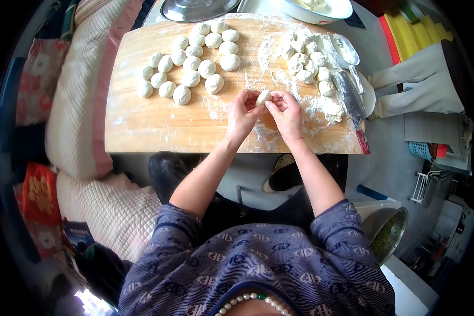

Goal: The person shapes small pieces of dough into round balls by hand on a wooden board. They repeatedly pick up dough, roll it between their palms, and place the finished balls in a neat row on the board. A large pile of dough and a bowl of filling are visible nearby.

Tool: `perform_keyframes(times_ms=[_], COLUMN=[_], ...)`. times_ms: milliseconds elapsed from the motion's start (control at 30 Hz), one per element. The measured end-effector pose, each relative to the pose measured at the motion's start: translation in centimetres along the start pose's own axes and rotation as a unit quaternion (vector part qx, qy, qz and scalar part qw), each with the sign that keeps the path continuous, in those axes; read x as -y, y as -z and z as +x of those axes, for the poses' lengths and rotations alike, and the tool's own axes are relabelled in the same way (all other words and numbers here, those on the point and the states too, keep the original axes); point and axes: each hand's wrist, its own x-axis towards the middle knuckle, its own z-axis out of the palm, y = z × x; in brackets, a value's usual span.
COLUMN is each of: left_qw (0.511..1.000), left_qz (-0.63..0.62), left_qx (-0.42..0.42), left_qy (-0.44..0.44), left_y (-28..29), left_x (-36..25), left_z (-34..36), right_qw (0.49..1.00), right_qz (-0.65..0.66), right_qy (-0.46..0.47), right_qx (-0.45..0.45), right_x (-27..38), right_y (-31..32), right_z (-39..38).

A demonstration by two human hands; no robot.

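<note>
Both my left hand (243, 113) and my right hand (285, 117) pinch a small pale dough piece (264, 97) above the floured wooden board (124, 131), their fingers curled around it. Several round dough balls (214, 84) are grouped on the board's left half. A looser cluster of smaller dough pieces (304, 76) lies among flour to the right of my hands. Beside that cluster are a metal scoop (346, 50) and a wide blade (351, 97) with a red handle at the board's right edge.
A bowl (316, 11) and metal lid (197, 9) sit behind the board. A person's light-trousered legs (416, 87) are at the right. A quilted bed (73, 105) runs along the left. A metal bowl (392, 231) stands low right, near a blue basket (420, 150).
</note>
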Motion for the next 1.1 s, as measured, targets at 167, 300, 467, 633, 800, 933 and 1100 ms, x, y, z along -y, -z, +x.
perform_keyframes(times_ms=[167,300,467,633,800,933,1100], left_qw=[0.999,0.994,0.950,0.931,0.935,0.950,0.961], left_qz=[-0.029,-0.102,-0.239,-0.294,-0.286,-0.242,-0.209], left_qx=[0.014,0.029,0.149,0.141,0.130,0.136,0.138], left_qy=[0.025,0.009,0.137,0.166,0.162,0.144,0.114], left_y=[0.5,0.7,1.2,1.0,0.7,0.8,0.6], left_x=[0.5,0.7,-1.1,-0.7,-1.3,-1.2,-0.2], left_z=[0.1,0.0,-0.4,-0.4,-0.5,-0.6,-0.7], right_qw=[0.998,1.000,0.995,0.973,0.981,0.996,0.986], right_qz=[-0.060,-0.014,0.093,0.191,0.167,-0.045,-0.093], right_qy=[0.008,0.002,-0.030,-0.111,-0.060,0.068,0.139], right_qx=[-0.015,-0.001,0.025,0.062,0.073,0.046,0.003], right_x=[0.4,0.6,2.4,1.3,2.6,3.2,2.7], right_y=[-0.8,-1.1,-0.6,0.9,0.9,0.5,0.0], right_z=[-0.1,-0.1,0.1,0.2,-0.1,-0.4,-0.5])
